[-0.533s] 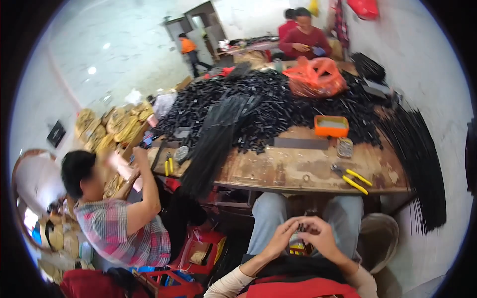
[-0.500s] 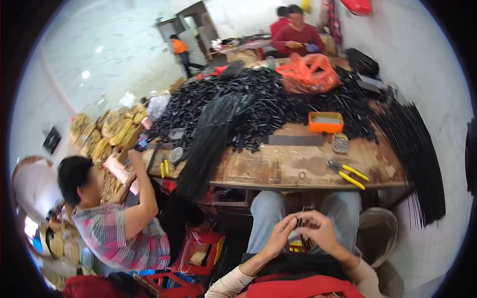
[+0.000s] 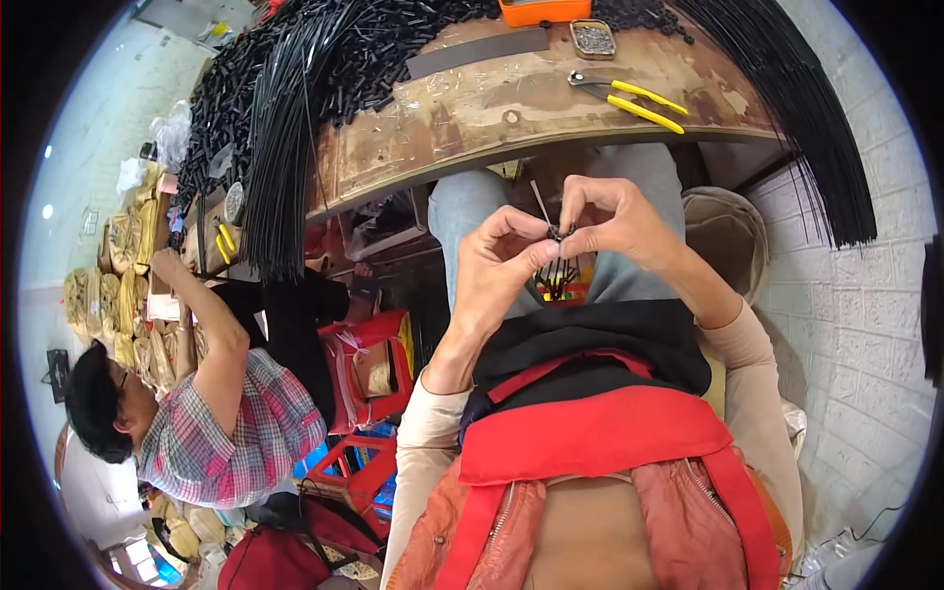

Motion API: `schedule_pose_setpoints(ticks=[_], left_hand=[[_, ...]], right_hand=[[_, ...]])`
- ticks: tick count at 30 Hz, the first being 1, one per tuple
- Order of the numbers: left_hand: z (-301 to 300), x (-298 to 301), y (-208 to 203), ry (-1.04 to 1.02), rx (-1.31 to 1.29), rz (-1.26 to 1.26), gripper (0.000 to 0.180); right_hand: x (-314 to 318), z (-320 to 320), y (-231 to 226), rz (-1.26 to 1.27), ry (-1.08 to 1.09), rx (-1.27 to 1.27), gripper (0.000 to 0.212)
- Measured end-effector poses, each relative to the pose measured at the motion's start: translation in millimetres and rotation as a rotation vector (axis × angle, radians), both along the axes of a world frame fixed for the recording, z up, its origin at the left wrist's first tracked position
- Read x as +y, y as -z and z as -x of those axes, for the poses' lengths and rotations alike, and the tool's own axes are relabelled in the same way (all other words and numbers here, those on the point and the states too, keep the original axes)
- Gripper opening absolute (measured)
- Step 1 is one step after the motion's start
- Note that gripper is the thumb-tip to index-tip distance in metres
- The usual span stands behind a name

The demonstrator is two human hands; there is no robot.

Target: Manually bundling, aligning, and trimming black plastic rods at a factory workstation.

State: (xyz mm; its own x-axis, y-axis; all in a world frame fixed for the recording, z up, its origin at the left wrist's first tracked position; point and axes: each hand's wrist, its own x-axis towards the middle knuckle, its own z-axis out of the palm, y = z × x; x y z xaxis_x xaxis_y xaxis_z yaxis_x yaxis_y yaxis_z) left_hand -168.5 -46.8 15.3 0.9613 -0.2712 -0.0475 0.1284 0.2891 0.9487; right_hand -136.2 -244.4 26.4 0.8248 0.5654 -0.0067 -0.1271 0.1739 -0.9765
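My left hand and my right hand meet above my lap, thumbs and fingertips pinched together. Between them is a small dark piece, too small to name. A thin pale strip slants up beside the fingertips. Just below the hands, several thin black sticks show between my thighs, near something yellow and red. On the wooden table ahead lie yellow-handled pincers, apart from both hands.
Short black tubes are heaped at the table's left, beside a bundle of long black strands. Another bundle hangs off the right edge. A pin tin and orange box stand behind the pincers. A co-worker sits left, near red stools.
My view has tipped downward, so the far side of the room is out of sight. My hands appear higher in the picture, still pinched together at the fingertips.
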Motion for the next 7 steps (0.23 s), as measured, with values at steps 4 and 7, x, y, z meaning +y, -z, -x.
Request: schedule_pose_setpoints(ticks=[4,7], left_hand=[[20,-15,-3,-0.275,-0.159,0.008,0.019],[24,-19,-2,-0.354,-0.276,0.011,0.018]], right_hand=[[19,21,10,-0.172,0.279,-0.207,0.019],[24,27,6,-0.161,0.335,-0.243,0.020]])
